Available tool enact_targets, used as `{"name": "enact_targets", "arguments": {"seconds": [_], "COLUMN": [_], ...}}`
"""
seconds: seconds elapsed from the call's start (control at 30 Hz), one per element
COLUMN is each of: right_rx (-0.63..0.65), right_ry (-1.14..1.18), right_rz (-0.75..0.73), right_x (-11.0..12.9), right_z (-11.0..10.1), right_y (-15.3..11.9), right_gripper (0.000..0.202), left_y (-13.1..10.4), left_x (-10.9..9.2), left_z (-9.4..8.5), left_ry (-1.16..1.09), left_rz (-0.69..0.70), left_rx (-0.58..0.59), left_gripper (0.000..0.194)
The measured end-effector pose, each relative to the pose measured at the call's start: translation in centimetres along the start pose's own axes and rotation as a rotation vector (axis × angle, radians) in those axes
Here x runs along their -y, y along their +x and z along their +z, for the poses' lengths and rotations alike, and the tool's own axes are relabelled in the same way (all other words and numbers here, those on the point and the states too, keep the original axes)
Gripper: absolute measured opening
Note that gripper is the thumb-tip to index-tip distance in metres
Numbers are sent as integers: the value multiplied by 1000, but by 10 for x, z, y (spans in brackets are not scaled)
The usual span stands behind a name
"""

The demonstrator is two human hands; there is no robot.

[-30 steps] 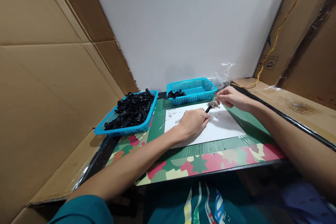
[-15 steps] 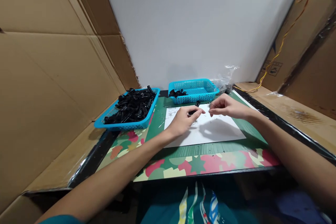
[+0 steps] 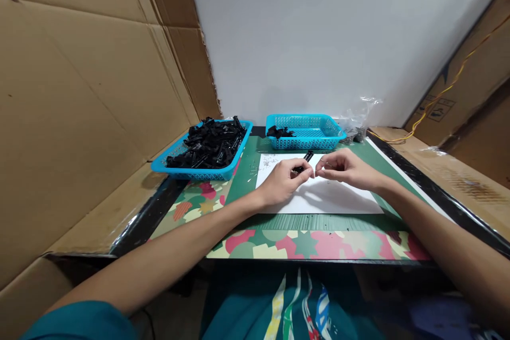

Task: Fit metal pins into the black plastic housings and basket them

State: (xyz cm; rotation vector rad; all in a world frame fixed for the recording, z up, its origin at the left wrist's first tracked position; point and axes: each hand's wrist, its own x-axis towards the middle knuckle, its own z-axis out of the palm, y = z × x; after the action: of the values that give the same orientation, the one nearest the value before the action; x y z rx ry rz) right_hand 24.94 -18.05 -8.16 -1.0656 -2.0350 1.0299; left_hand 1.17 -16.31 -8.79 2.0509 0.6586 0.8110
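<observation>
Over a white sheet of paper [image 3: 338, 202], my left hand [image 3: 282, 179] is closed around a slim black plastic piece [image 3: 308, 156], whose far end sticks out beyond the fingers. My right hand [image 3: 346, 169] is in a pinch, its fingertips almost meeting those of the left. Whatever it pinches is too small to make out. Scattered on the paper's left part are thin, small metal bits [image 3: 271, 160], like pins or wires. The left fingers hide most of the black piece.
At the left, a blue basket [image 3: 235, 169] is heaped with black plastic pieces [image 3: 211, 143]. Another blue basket [image 3: 319, 143] at the back holds a few dark scraps. Beside it stands a clear plastic bag [image 3: 356, 130] with greyish contents. Cardboard walls [image 3: 99, 90] flank the green mat [image 3: 247, 186].
My right hand has come closer to the left, so the fingertips now nearly touch. The black piece shows more beyond my left fingers. The whole view has shifted slightly.
</observation>
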Motion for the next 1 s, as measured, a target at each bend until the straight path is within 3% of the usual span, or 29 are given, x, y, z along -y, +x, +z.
{"name": "enact_targets", "arguments": {"seconds": [0.37, 0.53, 0.6, 0.7, 0.87, 1.0], "right_rx": [-106, -226, -248, -220, -121, -47], "right_ry": [64, 9, -7, -32, -40, -104], "right_rz": [31, 32, 47, 96, 167, 219], "right_x": [7, 3, 1, 1, 1, -6], "right_z": [5, -2, -8, -17, -23, -20], "right_y": [-1, -1, -1, -2, -3, 0], "right_gripper": [38, 32, 30, 29, 26, 18], "left_y": [-1, -5, -6, -5, -4, -7], "left_x": [0, -2, 0, 5, 3, -7], "left_z": [2, 1, 2, 4, 6, 9], "left_ry": [34, 81, 82, 101, 242, 449], "left_rz": [-31, -33, -73, -141, -79, -96], "left_rx": [11, 40, 59, 85, 156, 168], "left_gripper": [33, 38, 48, 68, 51, 53]}}
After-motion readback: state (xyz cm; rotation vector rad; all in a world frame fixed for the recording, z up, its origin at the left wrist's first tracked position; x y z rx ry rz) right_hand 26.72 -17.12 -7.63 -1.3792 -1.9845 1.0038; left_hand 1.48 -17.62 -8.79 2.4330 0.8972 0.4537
